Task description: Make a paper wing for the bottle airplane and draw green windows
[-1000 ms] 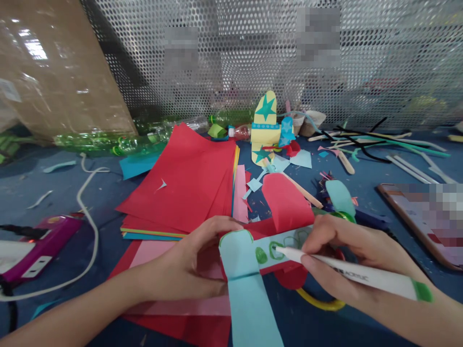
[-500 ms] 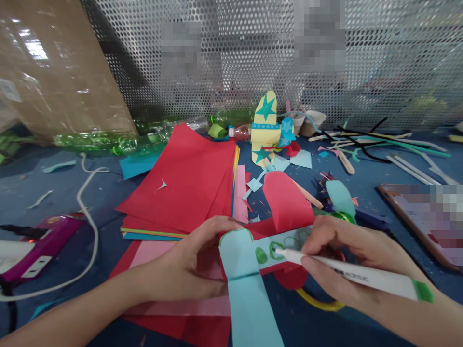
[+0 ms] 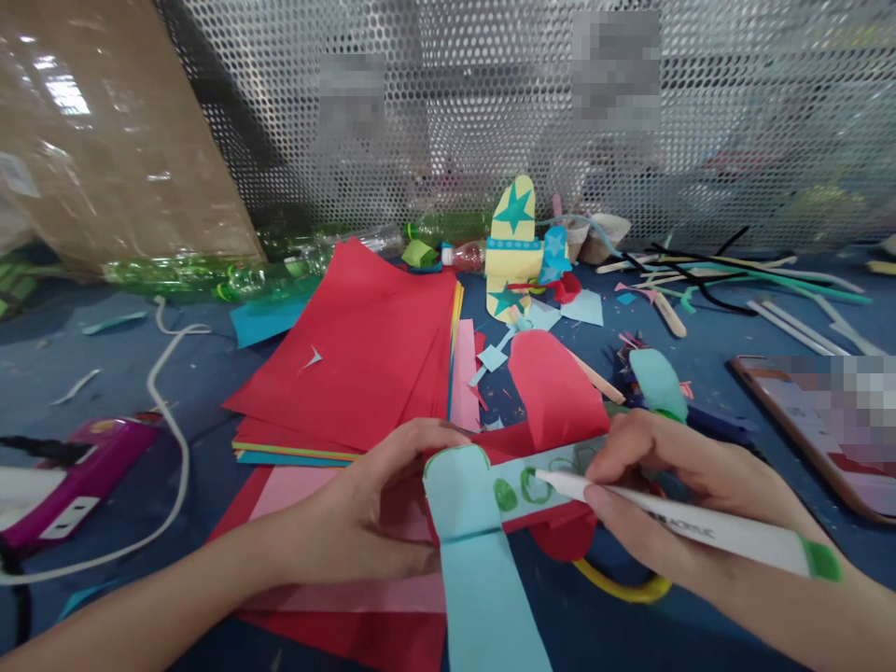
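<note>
My right hand (image 3: 672,495) grips a white acrylic marker (image 3: 714,525) with a green end. Its tip is on a green oval outline drawn on a light blue paper strip (image 3: 536,509). Left of that outline is a filled green oval, and fainter outlines run toward my right fingers. The strip lies on a red paper craft (image 3: 560,392) with a rounded flap standing up. My left hand (image 3: 378,513) is closed around the craft's left side, by a long light blue paper piece (image 3: 483,579). The fingertips behind the craft are hidden.
A stack of red sheets (image 3: 364,345) lies left of centre. Behind stands a yellow paper craft with teal stars (image 3: 514,252). A phone (image 3: 819,439) lies at right, a purple power strip (image 3: 91,476) at left. Plastic bottles (image 3: 175,273) line the perforated metal screen (image 3: 455,112).
The marker tip has shifted very slightly within the oval outline, and my right hand has moved a little with it. My left hand and the craft stay in place.
</note>
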Motion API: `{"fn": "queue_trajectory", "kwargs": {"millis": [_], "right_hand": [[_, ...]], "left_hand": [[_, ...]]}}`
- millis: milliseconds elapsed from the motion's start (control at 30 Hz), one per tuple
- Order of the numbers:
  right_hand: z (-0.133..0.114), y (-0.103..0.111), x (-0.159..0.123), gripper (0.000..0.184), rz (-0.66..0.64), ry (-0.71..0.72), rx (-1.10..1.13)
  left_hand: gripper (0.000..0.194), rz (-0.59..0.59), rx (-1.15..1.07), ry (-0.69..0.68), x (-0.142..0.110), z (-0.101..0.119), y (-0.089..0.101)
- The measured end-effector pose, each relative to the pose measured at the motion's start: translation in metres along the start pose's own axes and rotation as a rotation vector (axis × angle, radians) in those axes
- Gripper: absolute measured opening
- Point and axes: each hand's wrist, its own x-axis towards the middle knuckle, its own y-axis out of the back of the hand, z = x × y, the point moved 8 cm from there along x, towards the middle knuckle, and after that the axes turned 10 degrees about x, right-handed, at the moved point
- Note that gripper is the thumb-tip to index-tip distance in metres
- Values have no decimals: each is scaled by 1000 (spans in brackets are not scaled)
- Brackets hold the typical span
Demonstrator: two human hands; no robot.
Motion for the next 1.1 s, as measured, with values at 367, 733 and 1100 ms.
{"fn": "queue_trajectory", "kwargs": {"millis": [367,733,1100], "right_hand": [[-7,-4,2,16,-75,19,-9],[-7,-2,-1,15,-41,95,-55],[-4,-4,0,16,-57,93,-62]], "left_hand": [[64,4,22,-12,-1,1,1],[61,27,-28,8,-1,-1,0],[62,22,-73,15,0,-1,-1]]}}
